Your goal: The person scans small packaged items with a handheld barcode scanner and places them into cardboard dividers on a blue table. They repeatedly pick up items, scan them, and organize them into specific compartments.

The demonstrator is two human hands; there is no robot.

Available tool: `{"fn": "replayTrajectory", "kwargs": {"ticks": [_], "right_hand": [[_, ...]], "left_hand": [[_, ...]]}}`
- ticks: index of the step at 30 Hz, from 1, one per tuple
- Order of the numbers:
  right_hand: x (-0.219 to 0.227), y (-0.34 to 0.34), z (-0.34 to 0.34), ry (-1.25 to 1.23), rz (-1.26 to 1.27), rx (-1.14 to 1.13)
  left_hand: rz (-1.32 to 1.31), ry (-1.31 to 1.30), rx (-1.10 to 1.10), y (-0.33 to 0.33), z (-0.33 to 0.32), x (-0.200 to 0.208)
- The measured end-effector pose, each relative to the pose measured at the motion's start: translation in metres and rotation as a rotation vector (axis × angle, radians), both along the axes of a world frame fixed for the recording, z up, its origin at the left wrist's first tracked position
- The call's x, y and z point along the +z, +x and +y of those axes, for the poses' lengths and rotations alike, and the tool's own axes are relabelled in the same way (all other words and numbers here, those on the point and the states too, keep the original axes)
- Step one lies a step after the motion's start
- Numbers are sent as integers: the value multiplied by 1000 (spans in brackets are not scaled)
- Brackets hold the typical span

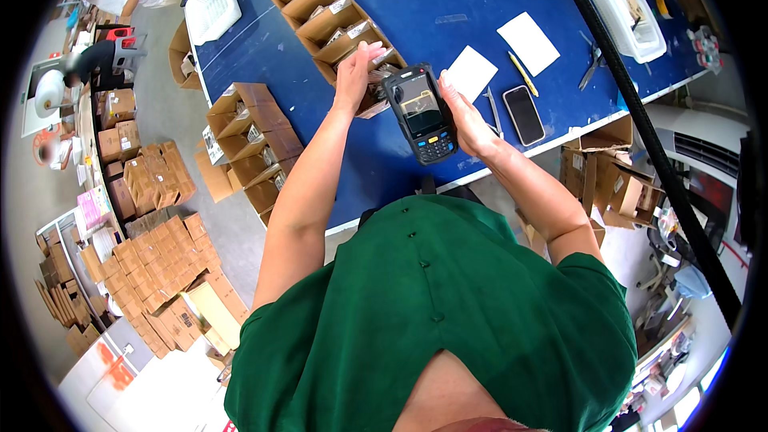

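Right hand grips lit black handheld keypad scanner over blue desk. Left hand looks open at brown cardboard bin row, contact unclear; packed items sit inside, none visibly lifted.

Green short-sleeved top, buttoned

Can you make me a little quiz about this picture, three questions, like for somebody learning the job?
1. Which hand holds the handheld scanner?
2. True or false: the smartphone lies on the blue table.
3. Which of these is nearest the left hand? a) white basket, b) row of cardboard bins, c) sheets of paper.

Key: 1. the right hand; 2. true; 3. b.
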State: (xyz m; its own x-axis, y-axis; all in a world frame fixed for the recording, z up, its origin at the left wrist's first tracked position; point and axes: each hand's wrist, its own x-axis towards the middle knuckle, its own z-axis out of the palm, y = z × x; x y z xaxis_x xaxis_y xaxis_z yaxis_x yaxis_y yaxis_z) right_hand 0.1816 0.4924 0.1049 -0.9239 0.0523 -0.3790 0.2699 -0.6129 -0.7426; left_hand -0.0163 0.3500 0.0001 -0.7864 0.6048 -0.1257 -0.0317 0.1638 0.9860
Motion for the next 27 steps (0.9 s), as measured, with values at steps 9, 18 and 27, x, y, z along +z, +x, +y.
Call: {"fn": "replayTrajectory", "kwargs": {"ticks": [9, 18, 27], "right_hand": [[1, 6, -10, 53, -53, -71], [-13, 20, -8, -19, -24, -18], [-141, 54, -30, 768, -164, 458]], "left_hand": [[-37, -14, -5, 2, 0, 7], [-39, -10, 9, 0, 3, 1], [213, 9, 171, 18, 4, 10]]}}
